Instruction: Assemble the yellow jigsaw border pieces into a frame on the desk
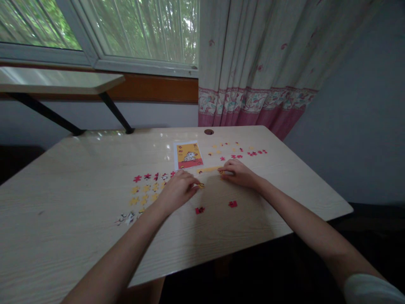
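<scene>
Prob. a home rm. — patterned curtain, barred window, pale desk w/ shelf.

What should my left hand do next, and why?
Probably bring the yellow piece in the left hand up to the yellow strip: the piece is still apart from it, just on your side, and the right hand is at the strip's right end, perhaps able to steady it.

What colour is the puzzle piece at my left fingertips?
The puzzle piece at your left hand is yellow with dark lines; head view.
</scene>
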Motion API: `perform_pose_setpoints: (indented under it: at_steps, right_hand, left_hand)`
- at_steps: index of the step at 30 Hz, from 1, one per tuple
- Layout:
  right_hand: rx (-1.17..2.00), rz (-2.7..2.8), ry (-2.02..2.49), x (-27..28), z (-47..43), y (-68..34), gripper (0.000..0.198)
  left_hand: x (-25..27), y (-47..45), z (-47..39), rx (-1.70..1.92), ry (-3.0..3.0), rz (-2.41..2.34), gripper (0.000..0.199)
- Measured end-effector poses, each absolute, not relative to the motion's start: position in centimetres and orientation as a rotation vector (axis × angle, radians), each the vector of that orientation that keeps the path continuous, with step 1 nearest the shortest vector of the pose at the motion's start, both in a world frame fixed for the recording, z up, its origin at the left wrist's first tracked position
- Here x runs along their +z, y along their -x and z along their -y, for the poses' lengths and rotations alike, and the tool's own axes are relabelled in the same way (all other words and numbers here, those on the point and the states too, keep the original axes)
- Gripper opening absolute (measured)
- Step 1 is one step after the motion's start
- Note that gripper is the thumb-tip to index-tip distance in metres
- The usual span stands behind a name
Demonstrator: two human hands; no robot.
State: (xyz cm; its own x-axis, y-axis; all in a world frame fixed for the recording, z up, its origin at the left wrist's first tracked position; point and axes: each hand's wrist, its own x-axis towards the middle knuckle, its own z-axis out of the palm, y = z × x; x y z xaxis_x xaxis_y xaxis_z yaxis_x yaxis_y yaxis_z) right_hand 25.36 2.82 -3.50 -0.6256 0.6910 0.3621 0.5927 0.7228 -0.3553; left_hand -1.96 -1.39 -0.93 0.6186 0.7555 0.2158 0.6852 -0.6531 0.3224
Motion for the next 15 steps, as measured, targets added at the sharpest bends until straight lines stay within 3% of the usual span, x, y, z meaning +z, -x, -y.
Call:
perform_pose_setpoints:
  at_steps: [8, 15]
  right_hand:
    - [0.302, 2.45, 0.928, -3.64, -3.02, -25.44, 0.024]
    - [0.321, 2.461, 0.966, -3.41, -2.92, -25.31, 0.025]
  left_hand:
    - [-1.06, 2.6, 1.24, 0.534, -2.666, -1.256, 0.021]
    - [-0.51, 2.85, 1.03, 0.367, -2.714, -1.676, 0.034]
